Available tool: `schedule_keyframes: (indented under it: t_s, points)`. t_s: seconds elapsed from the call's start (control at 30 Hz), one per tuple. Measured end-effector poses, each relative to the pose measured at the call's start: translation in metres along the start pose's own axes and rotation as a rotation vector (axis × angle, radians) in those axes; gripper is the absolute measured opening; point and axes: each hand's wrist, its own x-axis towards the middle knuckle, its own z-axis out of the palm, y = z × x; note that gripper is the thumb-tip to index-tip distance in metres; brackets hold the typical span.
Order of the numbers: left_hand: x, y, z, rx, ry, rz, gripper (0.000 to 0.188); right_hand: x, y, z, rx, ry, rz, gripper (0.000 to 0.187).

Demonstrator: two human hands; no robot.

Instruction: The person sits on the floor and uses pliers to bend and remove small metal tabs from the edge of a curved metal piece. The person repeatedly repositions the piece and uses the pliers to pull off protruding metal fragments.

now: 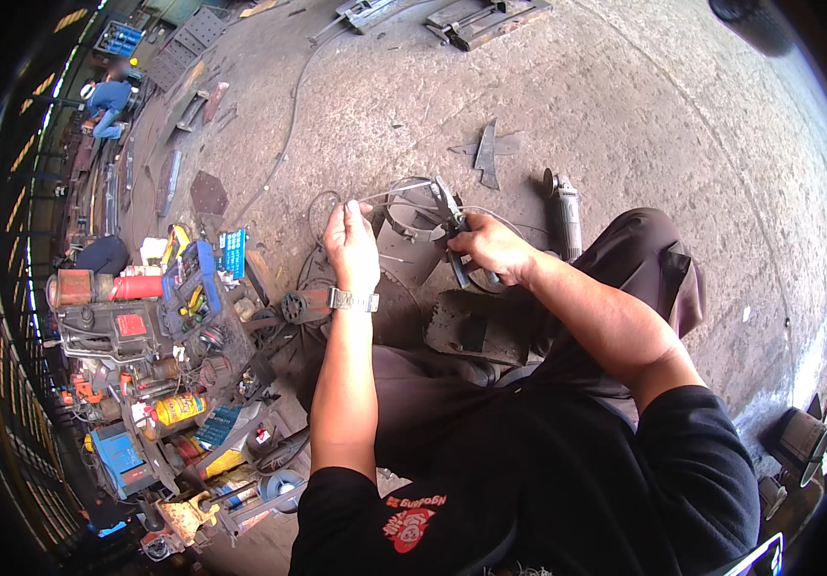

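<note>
My left hand (351,245), with a metal-banded watch on its wrist, pinches one end of a thin welding rod (396,191). The rod slants right to the jaws of a dark electrode holder (445,202). My right hand (492,247) is wrapped round that holder's handle. Below the rod, on the floor between my legs, lie a grey metal plate (415,257) and a thin round ring (404,227). Nearer my body is a dark, rough-edged metal piece (476,326). Whether the holder's jaws grip the rod is too small to tell.
An angle grinder (564,219) lies right of my hands. Flat pointed metal pieces (487,154) lie ahead. Left are a blue tool case (193,288), a yellow bottle (179,410) and cluttered tools. A cable (291,125) crosses the floor. A person in blue (106,104) crouches far left.
</note>
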Motion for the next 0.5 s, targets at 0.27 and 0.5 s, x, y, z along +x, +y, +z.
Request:
schedule_keyframes:
  t_s: [0.27, 0.5]
  points:
    - [-0.002, -0.001, -0.001, -0.123, 0.059, -0.202, 0.029, 0.011, 0.010, -0.003, -0.583, 0.158, -0.305, 0.033]
    - [0.000, 0.016, -0.010, -0.299, 0.097, -0.471, 0.029, 0.023, 0.024, -0.012, -0.905, 0.243, -0.589, 0.037]
